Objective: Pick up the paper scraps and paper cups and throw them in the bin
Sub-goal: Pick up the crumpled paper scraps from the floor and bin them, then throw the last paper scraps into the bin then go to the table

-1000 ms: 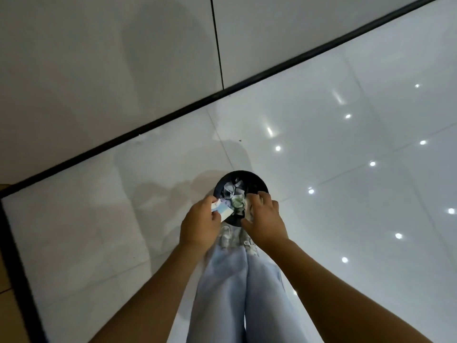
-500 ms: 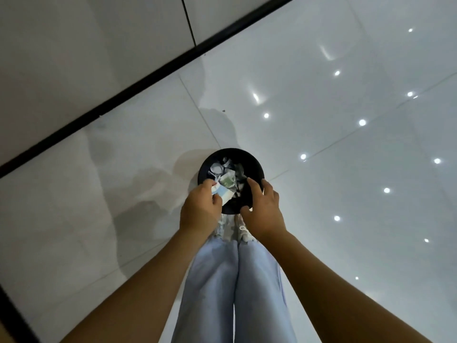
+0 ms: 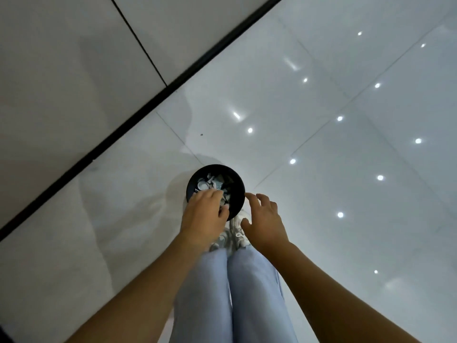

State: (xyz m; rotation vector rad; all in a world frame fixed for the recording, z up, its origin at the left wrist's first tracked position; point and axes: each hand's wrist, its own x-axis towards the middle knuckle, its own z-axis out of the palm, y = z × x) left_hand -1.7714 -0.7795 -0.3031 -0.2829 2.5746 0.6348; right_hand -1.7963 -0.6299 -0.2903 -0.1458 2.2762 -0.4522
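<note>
Left hand (image 3: 204, 215) fingers (image 3: 214, 194) were curled downward over the near-left part of the bin's mouth; whether anything was pinched under them could not be told, the fingertips being hidden against the paper below. Right hand (image 3: 263, 220) fingers (image 3: 252, 198) were spread and open, nothing was held, and the index tip was seen just at the bin's right rim, with the palm off to the right of the bin and above the shoes.

The bin (image 3: 238, 194) was seen from above as a small round black container, standing on the floor directly ahead of the feet. It was filled with paper scraps (image 3: 217, 184), crumpled, white to pale grey-blue, with some darker bits mixed in. At least one paper cup (image 3: 202, 186) was made out among them as a white round opening, near the left inside wall. Finer detail was too small and blurred.

White shoes (image 3: 238, 235) were seen touching or just beside the bin's near side. Pale blue trousers (image 3: 230, 293) were seen below them, between the two bare forearms. The glossy white tiled floor (image 3: 333, 149) carried reflected spots of light. A black strip (image 3: 138, 116) ran diagonally where floor met the white wall (image 3: 69, 58).
</note>
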